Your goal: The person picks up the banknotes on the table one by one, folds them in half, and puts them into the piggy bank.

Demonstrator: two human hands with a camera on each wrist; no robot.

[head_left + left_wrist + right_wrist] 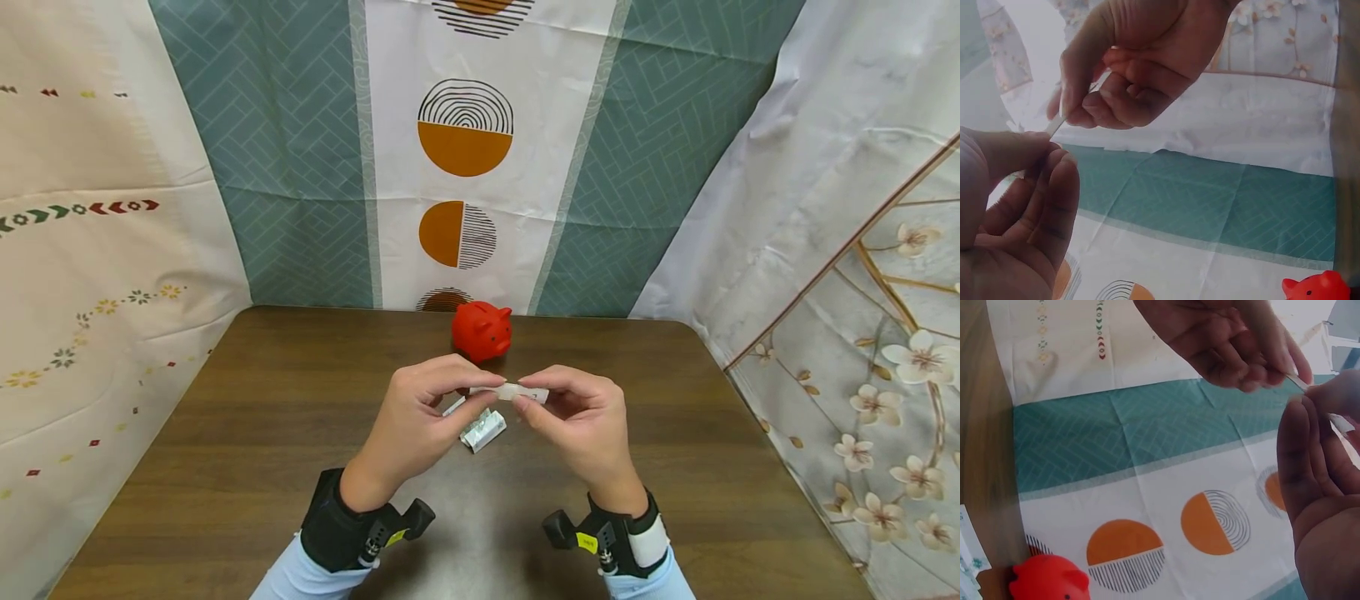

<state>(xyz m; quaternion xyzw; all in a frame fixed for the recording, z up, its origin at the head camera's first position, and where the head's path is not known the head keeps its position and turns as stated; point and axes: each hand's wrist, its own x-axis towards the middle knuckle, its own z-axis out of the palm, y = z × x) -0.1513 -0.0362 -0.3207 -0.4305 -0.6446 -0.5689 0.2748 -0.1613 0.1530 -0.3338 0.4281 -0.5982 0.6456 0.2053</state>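
Observation:
Between both hands is a narrow, flat, pale folded paper strip (510, 392), with a small dark printed mark near its right end. My left hand (420, 421) pinches its left end between thumb and forefinger. The other end is pinched the same way by my right hand (588, 421). In the left wrist view the strip (1056, 124) appears edge-on and thin, stretched between the fingertips. Below the hands on the table lie folded papers (483, 431) with green print, like banknotes, partly covered by my left hand. The right wrist view catches these papers (971, 550) at its left edge.
A red piggy bank (481, 332) stands near the back edge of the brown wooden table (300, 392), just beyond the hands. Patterned cloths (465, 192) hang behind the table and along both sides.

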